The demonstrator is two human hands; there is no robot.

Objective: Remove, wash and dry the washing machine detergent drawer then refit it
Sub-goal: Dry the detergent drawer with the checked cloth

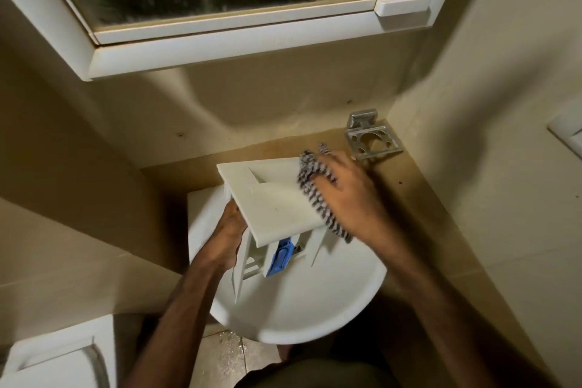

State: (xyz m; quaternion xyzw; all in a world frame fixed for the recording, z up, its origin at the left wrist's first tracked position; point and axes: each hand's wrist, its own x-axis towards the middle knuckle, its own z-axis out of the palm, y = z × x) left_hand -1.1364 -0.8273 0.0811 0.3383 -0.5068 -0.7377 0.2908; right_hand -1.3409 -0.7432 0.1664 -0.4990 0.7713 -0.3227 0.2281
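The white detergent drawer (271, 201) is held over the white sink (302, 309), front panel facing up toward me, its body with a blue insert (280, 257) hanging below. My left hand (231, 238) grips the drawer's left side from underneath. My right hand (349, 189) holds a black-and-white checked cloth (315, 186) pressed against the right end of the front panel. The cloth hangs down past the panel's right edge.
A mirrored cabinet (220, 38) hangs on the wall above the sink. A metal holder (370, 137) is fixed to the wall at the right. The washing machine top (53, 359) shows at the bottom left. The floor below the sink looks wet.
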